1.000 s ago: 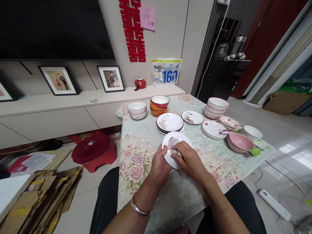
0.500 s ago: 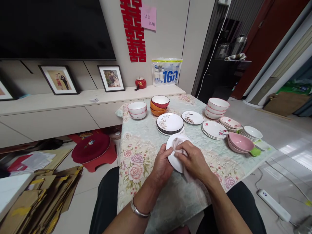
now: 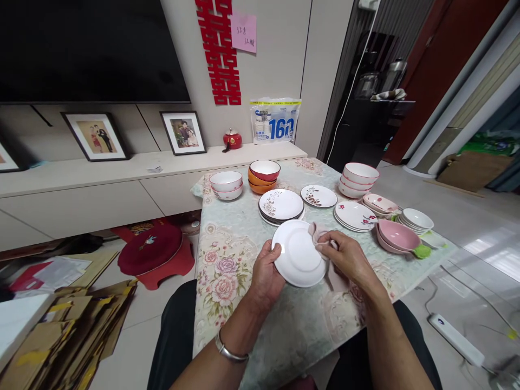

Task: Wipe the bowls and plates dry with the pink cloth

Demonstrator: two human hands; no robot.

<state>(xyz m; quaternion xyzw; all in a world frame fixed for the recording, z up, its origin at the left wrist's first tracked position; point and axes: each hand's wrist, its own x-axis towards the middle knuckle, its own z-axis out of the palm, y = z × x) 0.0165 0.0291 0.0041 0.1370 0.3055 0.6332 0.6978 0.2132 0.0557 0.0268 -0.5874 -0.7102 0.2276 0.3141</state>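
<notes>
A white plate (image 3: 299, 253) is held tilted over the front of the table, its ringed underside facing me. My left hand (image 3: 267, 276) grips its left rim, thumb on the face and fingers beneath. In my right hand (image 3: 345, 254) a pale pinkish cloth (image 3: 317, 236) is bunched and pressed against the plate's right rim; part of it hangs below. Just behind the plate stands a stack of white plates (image 3: 281, 203) with dark rims and a floral print. A single patterned plate (image 3: 319, 196) lies to its right.
Stacked white bowls (image 3: 226, 186), orange and red bowls (image 3: 264, 176) and more bowls (image 3: 359, 179) line the back. Flowered plates (image 3: 354, 216), pink dishes (image 3: 398, 236) and small white bowls (image 3: 416, 219) sit at right. A red stool (image 3: 152, 249) and flattened cardboard (image 3: 77, 330) are on the left floor.
My right hand has moved from the plate's middle to its right rim with the cloth. The plate now shows more of its underside, and my left hand still holds its left edge.
</notes>
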